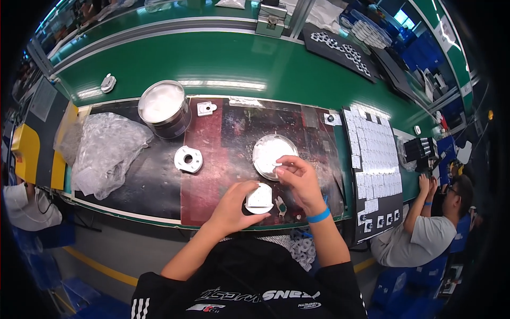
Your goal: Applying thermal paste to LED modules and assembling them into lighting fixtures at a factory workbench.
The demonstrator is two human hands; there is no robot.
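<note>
My left hand (pixel 232 207) is closed around a white plastic part (pixel 260 196) with a rounded bottom edge, held low near the front edge of the work mat. Over the round shallow dish (pixel 291 142) of small white pieces, my right hand (pixel 300 181) pinches thumb and fingertips together. Whatever sits in that pinch is too small to name. A white round part with a centre hole (pixel 196 161) lies on the mat to the left. Just right of the held part is a small dark-and-pale scrap or mark (pixel 281 206).
A large tin (pixel 171 129) of white material stands at the back left beside a clear plastic bag (pixel 109 151). To the right lies a black board (pixel 362 212) with rows of white pieces. Another person (pixel 414 234) works beyond it. A yellow-and-black machine (pixel 32 159) stands far left.
</note>
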